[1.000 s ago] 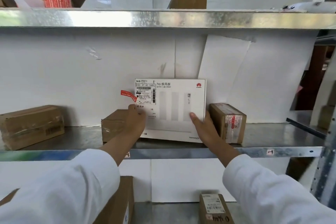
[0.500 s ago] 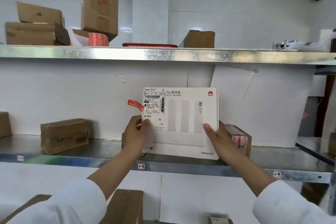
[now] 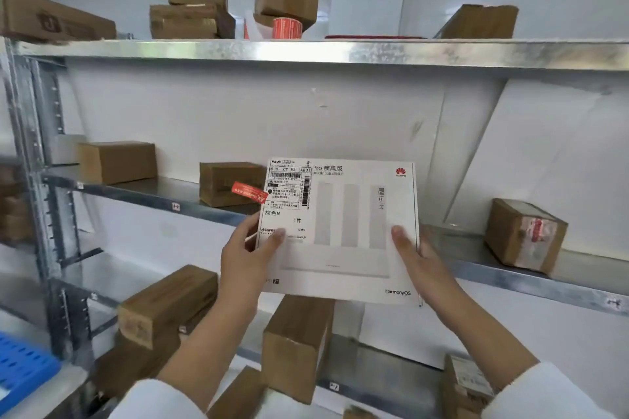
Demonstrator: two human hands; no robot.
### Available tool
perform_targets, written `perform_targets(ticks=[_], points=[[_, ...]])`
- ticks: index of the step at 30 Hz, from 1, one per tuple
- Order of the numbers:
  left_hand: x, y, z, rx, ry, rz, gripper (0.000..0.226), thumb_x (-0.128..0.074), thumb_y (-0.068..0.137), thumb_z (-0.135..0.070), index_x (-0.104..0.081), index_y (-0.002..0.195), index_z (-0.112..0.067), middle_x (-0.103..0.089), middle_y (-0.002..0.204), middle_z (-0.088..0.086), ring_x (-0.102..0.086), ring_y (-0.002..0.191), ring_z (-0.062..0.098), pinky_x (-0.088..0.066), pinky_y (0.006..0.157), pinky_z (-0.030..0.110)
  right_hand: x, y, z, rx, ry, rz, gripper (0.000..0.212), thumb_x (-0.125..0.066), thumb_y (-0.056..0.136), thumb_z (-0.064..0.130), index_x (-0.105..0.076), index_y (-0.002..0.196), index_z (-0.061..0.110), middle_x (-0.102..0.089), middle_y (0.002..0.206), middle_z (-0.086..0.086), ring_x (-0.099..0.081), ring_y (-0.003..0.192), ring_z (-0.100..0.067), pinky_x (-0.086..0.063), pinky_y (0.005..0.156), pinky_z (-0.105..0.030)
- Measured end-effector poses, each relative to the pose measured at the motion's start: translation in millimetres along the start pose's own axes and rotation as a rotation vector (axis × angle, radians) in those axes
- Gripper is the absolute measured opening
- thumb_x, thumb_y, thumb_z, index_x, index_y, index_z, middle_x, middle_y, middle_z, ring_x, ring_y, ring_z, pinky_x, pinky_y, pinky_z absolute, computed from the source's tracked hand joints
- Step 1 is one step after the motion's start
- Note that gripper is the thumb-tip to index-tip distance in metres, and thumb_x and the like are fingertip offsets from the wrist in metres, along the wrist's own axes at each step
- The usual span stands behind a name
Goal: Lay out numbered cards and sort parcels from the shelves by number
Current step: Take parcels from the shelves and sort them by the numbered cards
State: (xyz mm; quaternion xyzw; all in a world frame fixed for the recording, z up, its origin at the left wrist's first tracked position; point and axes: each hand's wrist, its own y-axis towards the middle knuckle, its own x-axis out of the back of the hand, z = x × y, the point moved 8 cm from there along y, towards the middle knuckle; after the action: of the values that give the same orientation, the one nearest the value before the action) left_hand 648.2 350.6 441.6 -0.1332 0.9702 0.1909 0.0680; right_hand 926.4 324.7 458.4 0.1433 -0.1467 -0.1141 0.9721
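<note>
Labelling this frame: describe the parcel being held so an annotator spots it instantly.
At the metal shelving, in front of the middle shelf, the left hand and right hand hold a flat white box. Its neighbours are brown cartons; it alone is white, with a shipping label top left.

Middle shelf (image 3: 136, 192) is pretty roomy tbh: bare metal is left between the left carton (image 3: 117, 161) and the next carton (image 3: 231, 184), and a wider stretch is left open between the white box (image 3: 340, 241) and the taped carton (image 3: 524, 236) on the right. Decent headroom is given under the top shelf (image 3: 306, 51). The centre is blocked by the white box, held up in front. The lower shelf (image 3: 391, 364) is crowded on the left by stacked cartons (image 3: 166, 306) and an upright carton (image 3: 296, 347); only a patch just right of that is left bare.
</note>
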Motion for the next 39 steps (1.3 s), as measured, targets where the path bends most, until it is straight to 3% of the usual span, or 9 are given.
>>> perform_targets(ticks=[4, 8, 11, 14, 20, 23, 26, 28, 39], points=[[50.8, -42.0, 38.1, 0.067, 0.085, -0.092, 0.037, -0.071, 0.085, -0.032, -0.058, 0.119, -0.033, -0.065, 0.112, -0.017, -0.06, 0.106, 0.009, -0.053, 0.083, 0.034, -43.2, -33.2, -33.5, -0.008, 0.026, 0.069, 0.023, -0.044, 0.096, 0.046, -0.049, 0.118, 0.043, -0.061, 0.107, 0.025, -0.062, 0.081, 0.016, -0.045, 0.058, -0.003], [99.5, -85.1, 74.2, 0.149, 0.124, -0.182, 0.038, -0.073, 0.083, -0.032, -0.061, 0.119, -0.032, -0.067, 0.112, -0.016, -0.061, 0.107, 0.008, -0.051, 0.094, 0.04, -83.3, -66.0, -74.3, -0.086, 0.037, 0.114, 0.04, -0.046, 0.093, 0.053, -0.043, 0.132, 0.046, -0.063, 0.117, 0.018, -0.063, 0.099, -0.001, -0.051, 0.072, -0.021], [133.9, -115.7, 94.3, 0.21, 0.126, -0.24, 0.039, -0.074, 0.083, -0.026, -0.062, 0.119, -0.029, -0.069, 0.11, -0.014, -0.063, 0.105, 0.006, -0.051, 0.088, 0.03, -113.0, -98.4, -108.0, -0.229, 0.098, 0.165, 0.036, -0.05, 0.091, 0.054, -0.048, 0.127, 0.048, -0.065, 0.114, 0.017, -0.065, 0.1, -0.01, -0.056, 0.087, -0.039], [166.5, -142.4, 110.8, 0.287, 0.113, -0.294, 0.034, -0.074, 0.083, -0.022, -0.066, 0.115, -0.031, -0.072, 0.103, -0.014, -0.066, 0.097, 0.003, -0.049, 0.074, 0.02, -138.2, -123.5, -131.9, -0.334, 0.094, 0.193, 0.04, -0.053, 0.088, 0.056, -0.05, 0.126, 0.044, -0.066, 0.115, 0.012, -0.065, 0.099, -0.014, -0.055, 0.089, -0.044], [226.7, -181.5, 125.0, 0.399, 0.101, -0.43, 0.023, -0.069, 0.087, -0.018, -0.07, 0.107, -0.03, -0.074, 0.093, -0.012, -0.067, 0.08, 0.0, -0.053, 0.073, 0.024, -189.1, -160.5, -157.5, -0.495, 0.094, 0.272, 0.037, -0.058, 0.087, 0.053, -0.052, 0.122, 0.044, -0.066, 0.105, 0.013, -0.066, 0.091, -0.016, -0.055, 0.071, -0.035], [254.3, -191.5, 129.8, 0.424, 0.088, -0.499, 0.025, -0.069, 0.087, -0.016, -0.07, 0.109, -0.028, -0.075, 0.094, -0.01, -0.066, 0.077, -0.003, -0.053, 0.074, 0.025, -215.9, -172.3, -159.2, -0.517, 0.08, 0.334, 0.042, -0.06, 0.084, 0.055, -0.053, 0.124, 0.045, -0.067, 0.11, 0.014, -0.065, 0.098, -0.016, -0.055, 0.077, -0.035], [283.9, -196.0, 136.8, 0.453, 0.072, -0.547, 0.026, -0.069, 0.087, -0.017, -0.07, 0.11, -0.029, -0.075, 0.096, -0.01, -0.068, 0.083, 0.0, -0.054, 0.072, 0.022, -249.8, -176.3, -161.1, -0.532, 0.047, 0.393, 0.048, -0.061, 0.082, 0.059, -0.05, 0.127, 0.048, -0.066, 0.115, 0.016, -0.065, 0.101, -0.016, -0.056, 0.086, -0.044], [305.8, -195.4, 141.2, 0.478, 0.056, -0.575, 0.026, -0.07, 0.087, -0.019, -0.07, 0.11, -0.031, -0.074, 0.099, -0.01, -0.07, 0.093, 0.009, -0.057, 0.078, 0.032, -275.5, -175.0, -157.1, -0.52, 0.033, 0.43, 0.052, -0.061, 0.082, 0.058, -0.048, 0.131, 0.047, -0.066, 0.116, 0.016, -0.066, 0.1, -0.016, -0.056, 0.087, -0.044], [461.6, -178.5, 135.2, 0.524, -0.049, -0.754, 0.03, -0.069, 0.086, -0.018, -0.069, 0.113, -0.032, -0.074, 0.106, -0.006, -0.067, 0.106, 0.024, -0.052, 0.093, 0.052, -447.3, -186.9, -93.9, -0.491, 0.005, 0.591, 0.043, -0.059, 0.086, 0.05, -0.047, 0.127, 0.047, -0.065, 0.112, 0.014, -0.064, 0.095, -0.014, -0.052, 0.063, -0.028]])
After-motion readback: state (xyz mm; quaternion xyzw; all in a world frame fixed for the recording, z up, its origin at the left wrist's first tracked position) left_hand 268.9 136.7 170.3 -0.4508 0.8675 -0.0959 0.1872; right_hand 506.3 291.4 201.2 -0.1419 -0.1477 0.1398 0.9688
